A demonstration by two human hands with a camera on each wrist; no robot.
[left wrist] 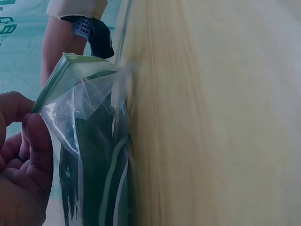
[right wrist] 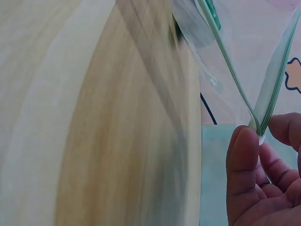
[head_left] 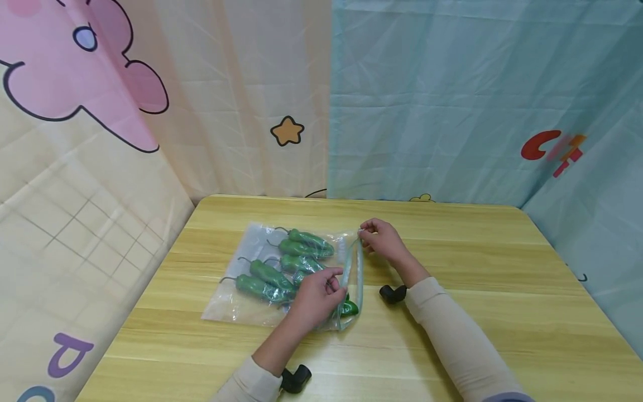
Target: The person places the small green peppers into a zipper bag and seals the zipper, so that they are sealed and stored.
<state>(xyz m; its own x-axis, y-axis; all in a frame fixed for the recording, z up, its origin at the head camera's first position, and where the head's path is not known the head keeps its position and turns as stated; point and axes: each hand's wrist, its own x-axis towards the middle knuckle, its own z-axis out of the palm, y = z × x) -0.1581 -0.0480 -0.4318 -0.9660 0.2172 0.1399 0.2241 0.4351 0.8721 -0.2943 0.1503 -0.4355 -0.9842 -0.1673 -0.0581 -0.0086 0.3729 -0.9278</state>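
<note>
A clear zip bag [head_left: 226, 310] with a pale green band along its mouth lies on the table, its mouth toward the right. Several green peppers [head_left: 268, 274] are inside, most with stems pointing left; one pepper [head_left: 349, 308] sits close to the mouth. My left hand [head_left: 316, 298] pinches the left lip of the mouth between thumb and index finger; the left wrist view shows the green edge [left wrist: 49, 89] in that pinch. At the mouth's far corner, my right hand [head_left: 385, 241] pinches the band's end. Two green strips [right wrist: 276, 80] spread in a V from those fingertips.
The wooden table [head_left: 452, 234] reaches back to printed curtains [head_left: 427, 100], which also hang along both sides. A black wrist device [head_left: 393, 294] is at the right cuff, and another black device [head_left: 296, 379] at the left cuff.
</note>
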